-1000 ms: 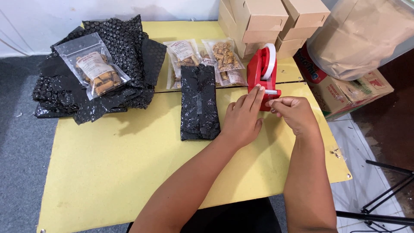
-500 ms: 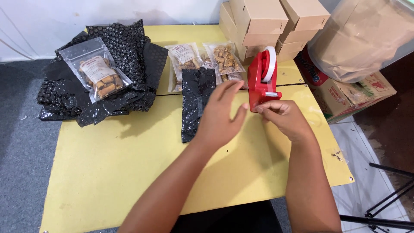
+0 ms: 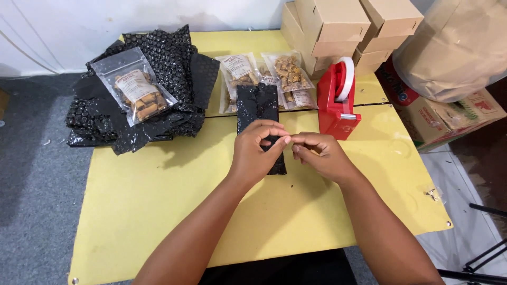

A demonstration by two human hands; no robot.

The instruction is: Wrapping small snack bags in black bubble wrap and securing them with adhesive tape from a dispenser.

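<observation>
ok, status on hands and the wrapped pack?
Left hand and right hand pinched together over black wrapped pack. Pack flat on table. Tape dispenser beside, clear.

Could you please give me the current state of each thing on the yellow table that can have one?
black wrapped packet: closed, lying flat under the hands
tape dispenser: upright, roll loaded
left hand: fingertips pinched
right hand: fingertips pinched
snack pouch: sealed, on the black bubble wrap
cardboard boxes: closed, stacked

Both arms are showing bare from the bottom edge of the view up to the fingers, with no sleeves reaching the forearms. The left hand (image 3: 255, 150) and right hand (image 3: 321, 155) are wearing no gloves, rings or watch.
</observation>
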